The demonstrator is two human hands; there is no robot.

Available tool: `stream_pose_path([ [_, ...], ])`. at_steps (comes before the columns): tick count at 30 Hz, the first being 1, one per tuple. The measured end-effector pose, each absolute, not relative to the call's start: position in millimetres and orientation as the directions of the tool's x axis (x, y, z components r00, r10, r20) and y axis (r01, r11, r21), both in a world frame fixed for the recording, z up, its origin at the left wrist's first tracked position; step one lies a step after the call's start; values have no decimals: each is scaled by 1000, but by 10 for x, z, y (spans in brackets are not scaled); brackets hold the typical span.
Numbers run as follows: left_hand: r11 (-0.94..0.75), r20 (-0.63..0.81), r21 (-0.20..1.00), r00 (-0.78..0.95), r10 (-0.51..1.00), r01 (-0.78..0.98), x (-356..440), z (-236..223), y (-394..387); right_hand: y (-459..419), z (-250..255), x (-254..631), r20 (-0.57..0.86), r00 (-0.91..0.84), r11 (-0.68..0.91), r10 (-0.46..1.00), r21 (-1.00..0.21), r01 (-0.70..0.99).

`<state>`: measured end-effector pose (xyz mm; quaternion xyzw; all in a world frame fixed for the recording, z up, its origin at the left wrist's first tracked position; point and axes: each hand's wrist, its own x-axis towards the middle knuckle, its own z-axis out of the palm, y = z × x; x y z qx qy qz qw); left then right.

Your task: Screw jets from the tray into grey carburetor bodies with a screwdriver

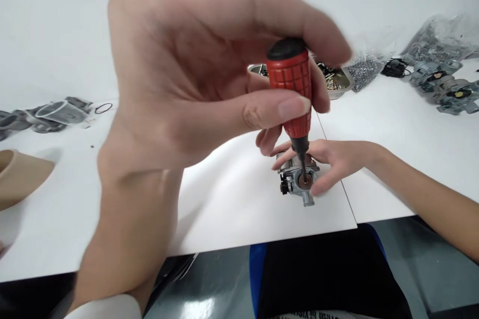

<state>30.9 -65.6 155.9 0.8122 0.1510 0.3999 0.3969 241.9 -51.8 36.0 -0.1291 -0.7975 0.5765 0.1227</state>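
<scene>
My left hand [179, 70] is large and close to the camera, wrapped round the red, black-capped handle of a screwdriver [290, 84]. The screwdriver stands nearly upright, its shaft reaching down into the round bore of a carburetor [307, 199]. A copper-coloured disc shows inside that bore, with the tip at its middle. From the right, my right hand [337, 157] grips the metal carburetor on the white table, thumb at the near side and fingers over the far part. A black knob sits on the carburetor's left side. Some fingertips are hidden behind the left hand and tool.
More carburetors [452, 87] lie at the right rear, near clear bags of small parts [436, 40]. A metal tray [342, 82] of brass-coloured pieces is partly covered. Dark parts [56, 112] and a beige tape roll [22, 177] are at left. A blue-black chair [325, 269] stands in front.
</scene>
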Motion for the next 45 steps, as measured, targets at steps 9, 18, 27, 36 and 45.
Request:
stream_pose_path([
  [9, -600, 611, 760, 592, 526, -251, 328, 1537, -684, -533, 398, 2405, 7, -891, 176, 455, -981, 83],
  [18, -727, 678, 668, 530, 509, -156, 316, 1491, -656, -536, 382, 2386, 39, -882, 202, 469, -977, 64],
  [27, -575, 596, 787, 510, 620, -221, 412, 1594, -737, -529, 377, 2389, 27, -890, 193, 456, -979, 69],
  [36, -635, 578, 763, 572, 582, -125, 378, 1623, -755, -516, 339, 2391, 42, -895, 185, 444, -982, 46],
  [45, -655, 611, 747, 508, 608, -114, 333, 1405, -706, -542, 386, 2377, 32, -880, 182, 474, -981, 62],
])
